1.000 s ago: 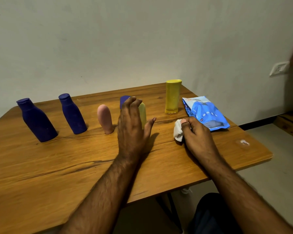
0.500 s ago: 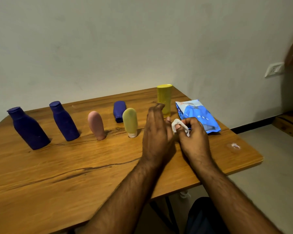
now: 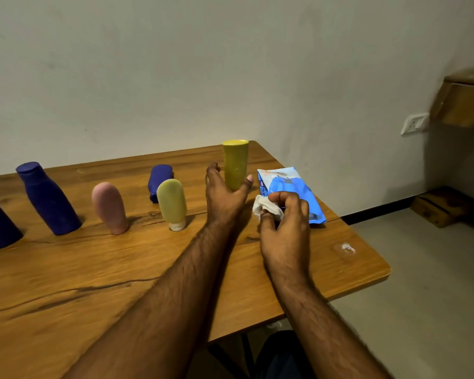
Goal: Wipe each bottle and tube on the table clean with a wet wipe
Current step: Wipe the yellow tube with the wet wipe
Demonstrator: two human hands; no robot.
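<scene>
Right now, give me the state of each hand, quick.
Left hand: open, fingers and thumb spread around the tall yellow bottle, not yet gripping it.
Right hand: closed on a crumpled white wet wipe.

wall socket (image 3: pixel 414 123) on right wall | wooden shelf (image 3: pixel 465 105) above it | wooden block (image 3: pixel 439 205) on floor
</scene>
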